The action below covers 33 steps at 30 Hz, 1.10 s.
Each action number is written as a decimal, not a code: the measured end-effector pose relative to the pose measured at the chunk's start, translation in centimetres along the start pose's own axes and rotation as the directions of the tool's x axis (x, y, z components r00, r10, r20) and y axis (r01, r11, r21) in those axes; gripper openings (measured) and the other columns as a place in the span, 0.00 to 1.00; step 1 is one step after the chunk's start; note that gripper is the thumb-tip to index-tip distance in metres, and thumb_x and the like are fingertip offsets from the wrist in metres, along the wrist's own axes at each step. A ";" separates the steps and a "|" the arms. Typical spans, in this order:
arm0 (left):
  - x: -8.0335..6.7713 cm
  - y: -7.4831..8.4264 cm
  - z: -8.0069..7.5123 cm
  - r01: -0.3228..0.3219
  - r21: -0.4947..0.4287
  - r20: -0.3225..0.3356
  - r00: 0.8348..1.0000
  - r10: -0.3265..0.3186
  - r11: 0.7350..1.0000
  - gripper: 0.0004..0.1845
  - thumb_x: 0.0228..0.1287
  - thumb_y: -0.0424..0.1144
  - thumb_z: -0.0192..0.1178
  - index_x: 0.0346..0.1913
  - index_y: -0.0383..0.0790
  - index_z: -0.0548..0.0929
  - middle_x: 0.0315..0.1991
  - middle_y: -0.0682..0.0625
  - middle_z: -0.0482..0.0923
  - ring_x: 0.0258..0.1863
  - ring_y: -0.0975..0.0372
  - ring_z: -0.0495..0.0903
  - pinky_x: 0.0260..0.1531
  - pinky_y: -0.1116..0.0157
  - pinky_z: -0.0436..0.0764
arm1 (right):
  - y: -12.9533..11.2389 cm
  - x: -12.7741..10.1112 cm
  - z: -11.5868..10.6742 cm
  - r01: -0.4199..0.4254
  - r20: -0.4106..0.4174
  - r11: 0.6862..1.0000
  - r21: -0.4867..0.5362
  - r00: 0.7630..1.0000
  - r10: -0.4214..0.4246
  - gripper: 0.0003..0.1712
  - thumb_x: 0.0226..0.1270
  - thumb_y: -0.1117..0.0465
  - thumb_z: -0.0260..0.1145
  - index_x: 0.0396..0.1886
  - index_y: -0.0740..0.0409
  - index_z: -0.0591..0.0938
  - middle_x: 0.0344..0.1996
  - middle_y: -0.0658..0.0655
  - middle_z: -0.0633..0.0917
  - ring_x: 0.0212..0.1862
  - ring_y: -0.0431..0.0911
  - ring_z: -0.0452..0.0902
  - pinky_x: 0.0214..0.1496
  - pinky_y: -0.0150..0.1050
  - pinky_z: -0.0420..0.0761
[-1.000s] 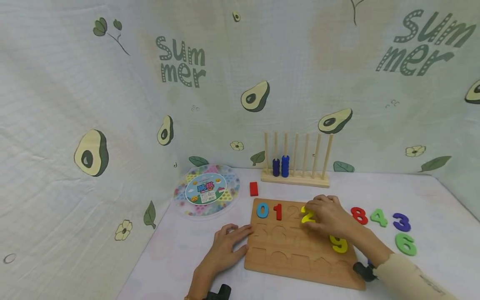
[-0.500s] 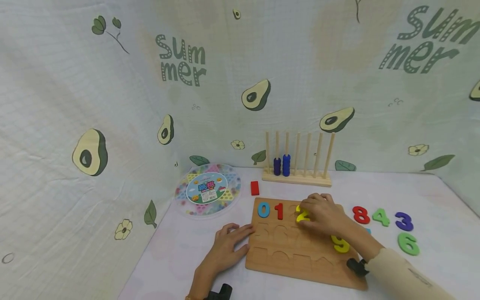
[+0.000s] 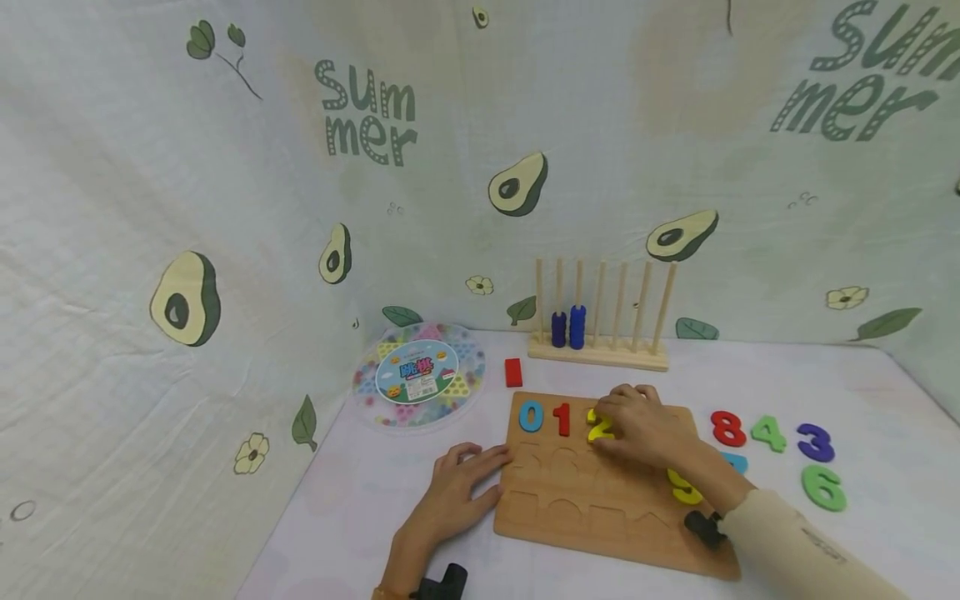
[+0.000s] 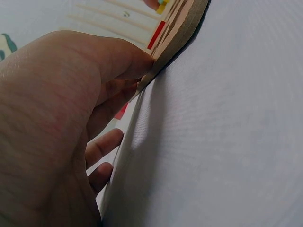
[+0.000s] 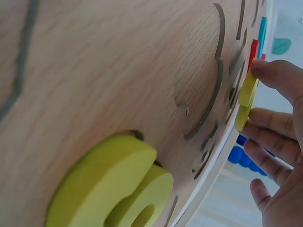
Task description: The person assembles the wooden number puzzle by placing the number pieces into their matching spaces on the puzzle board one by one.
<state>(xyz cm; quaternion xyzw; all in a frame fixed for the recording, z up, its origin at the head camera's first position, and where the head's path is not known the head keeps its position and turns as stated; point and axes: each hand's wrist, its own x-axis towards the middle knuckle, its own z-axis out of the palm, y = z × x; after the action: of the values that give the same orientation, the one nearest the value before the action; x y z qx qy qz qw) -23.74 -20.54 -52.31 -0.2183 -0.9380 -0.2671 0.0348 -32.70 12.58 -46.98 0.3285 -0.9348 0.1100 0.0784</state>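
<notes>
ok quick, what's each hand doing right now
Left hand: open, fingers touching the wooden board at its edge.
Right hand: closed, pinching the yellow 2.

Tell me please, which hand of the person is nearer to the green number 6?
The right hand: it pinches the yellow 2 over the board, left of the green 6. The left hand touches the board's far left edge.

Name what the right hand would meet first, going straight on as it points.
Probably the red 1, just past the yellow 2 the hand pinches; height over the board is unclear.
</notes>
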 end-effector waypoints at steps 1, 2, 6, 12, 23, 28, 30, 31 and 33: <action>0.0 0.0 -0.1 0.002 0.003 0.000 1.000 -0.002 1.000 0.26 0.69 0.47 0.58 0.70 0.59 0.75 0.71 0.64 0.68 0.66 0.57 0.61 0.61 0.45 0.58 | 0.0 0.1 0.1 0.002 0.001 1.000 0.001 1.000 -0.002 0.24 0.58 0.45 0.76 0.47 0.56 0.88 0.44 0.52 0.87 0.55 0.55 0.73 0.59 0.62 0.62; 0.0 0.1 -0.1 0.005 0.003 0.003 1.000 -0.005 1.000 0.26 0.69 0.47 0.58 0.70 0.59 0.75 0.71 0.64 0.68 0.66 0.57 0.61 0.61 0.45 0.58 | 0.0 0.2 0.1 0.001 0.005 1.000 0.004 1.000 -0.001 0.24 0.58 0.45 0.76 0.47 0.56 0.88 0.44 0.52 0.87 0.55 0.55 0.73 0.60 0.62 0.61; 0.0 0.2 -0.2 0.016 0.003 0.010 1.000 -0.016 1.000 0.26 0.69 0.47 0.58 0.70 0.59 0.74 0.71 0.63 0.68 0.67 0.56 0.61 0.61 0.45 0.58 | 0.1 0.4 0.4 -0.005 0.020 1.000 0.011 1.000 0.005 0.24 0.58 0.45 0.76 0.47 0.56 0.87 0.45 0.52 0.87 0.56 0.55 0.73 0.61 0.63 0.60; 0.1 0.4 -0.3 0.031 0.003 0.018 0.999 -0.031 1.000 0.26 0.70 0.48 0.57 0.70 0.60 0.74 0.71 0.65 0.68 0.67 0.56 0.60 0.62 0.45 0.58 | 0.3 0.8 0.8 -0.002 0.021 1.000 0.008 1.000 0.002 0.23 0.58 0.46 0.76 0.46 0.57 0.87 0.45 0.53 0.87 0.56 0.55 0.73 0.60 0.63 0.61; 0.1 0.4 -0.4 0.010 -0.003 0.011 1.000 -0.010 1.000 0.26 0.70 0.47 0.57 0.70 0.58 0.75 0.71 0.63 0.69 0.66 0.55 0.62 0.61 0.44 0.58 | 0.2 1.3 1.1 -0.014 0.018 1.000 -0.009 1.000 0.014 0.21 0.57 0.46 0.76 0.44 0.55 0.87 0.43 0.52 0.87 0.55 0.55 0.74 0.59 0.64 0.63; 0.2 0.5 -0.4 0.025 0.004 0.029 0.999 -0.025 1.000 0.26 0.71 0.48 0.57 0.71 0.60 0.73 0.71 0.65 0.67 0.67 0.56 0.61 0.62 0.45 0.58 | 0.2 1.4 0.9 -0.032 0.026 0.999 -0.012 0.999 0.032 0.23 0.57 0.46 0.76 0.46 0.55 0.87 0.46 0.54 0.86 0.56 0.57 0.73 0.58 0.66 0.63; 0.2 0.5 -0.4 0.036 0.003 0.036 0.999 -0.036 0.999 0.26 0.71 0.48 0.56 0.71 0.61 0.73 0.72 0.66 0.66 0.67 0.57 0.60 0.62 0.46 0.57 | 0.3 1.4 0.9 -0.046 0.034 0.999 -0.011 0.998 0.046 0.24 0.58 0.46 0.76 0.48 0.56 0.87 0.48 0.55 0.86 0.58 0.57 0.73 0.59 0.66 0.63; 0.2 0.5 -0.4 0.038 0.000 0.036 0.999 -0.038 0.999 0.26 0.71 0.48 0.57 0.71 0.61 0.73 0.71 0.65 0.66 0.67 0.56 0.60 0.62 0.45 0.58 | 0.3 1.3 0.8 -0.047 0.036 0.999 -0.008 0.998 0.047 0.25 0.58 0.46 0.76 0.48 0.57 0.86 0.48 0.56 0.86 0.58 0.58 0.73 0.58 0.67 0.63; 0.2 0.4 -0.4 0.035 0.001 0.031 0.999 -0.035 0.999 0.26 0.71 0.48 0.57 0.71 0.60 0.74 0.71 0.65 0.67 0.67 0.56 0.61 0.62 0.45 0.58 | 0.3 1.3 0.8 -0.063 0.043 0.998 -0.006 0.997 0.063 0.26 0.59 0.45 0.75 0.50 0.58 0.85 0.50 0.56 0.85 0.59 0.58 0.72 0.59 0.67 0.62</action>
<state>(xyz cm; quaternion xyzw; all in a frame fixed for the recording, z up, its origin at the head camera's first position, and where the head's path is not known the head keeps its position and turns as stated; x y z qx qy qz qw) -23.77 -20.36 -51.77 -0.2058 -0.9421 -0.2642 0.0154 -33.91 11.85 -47.52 0.3010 -0.9464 0.1031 0.0553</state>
